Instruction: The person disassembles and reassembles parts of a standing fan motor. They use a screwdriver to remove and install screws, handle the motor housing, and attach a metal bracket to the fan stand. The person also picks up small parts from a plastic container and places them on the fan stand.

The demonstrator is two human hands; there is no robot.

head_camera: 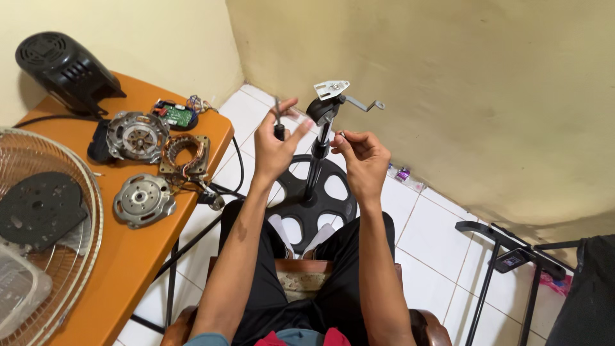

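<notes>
My left hand (pixel 275 146) grips a screwdriver (pixel 278 118) by its black handle, the metal shaft pointing up. My right hand (pixel 362 154) pinches a small metal part, perhaps a screw (pixel 341 134), between thumb and fingers. Between both hands rises a black fan stand pole (pixel 315 168) from a round black base with cut-outs (pixel 315 200) on the tiled floor. At the pole's top sits a black joint (pixel 322 110) with a silver bracket (pixel 332 88) and a bent metal arm (pixel 365 104). Both hands hover just beside the joint.
An orange table (pixel 138 247) at my left carries a black motor cover (pixel 64 70), motor housings (pixel 136 136) (pixel 142 200), a copper-wound stator (pixel 184 154), a green circuit board (pixel 176 115) and a fan grille (pixel 48 224). A black metal frame (pixel 506 256) stands at the right.
</notes>
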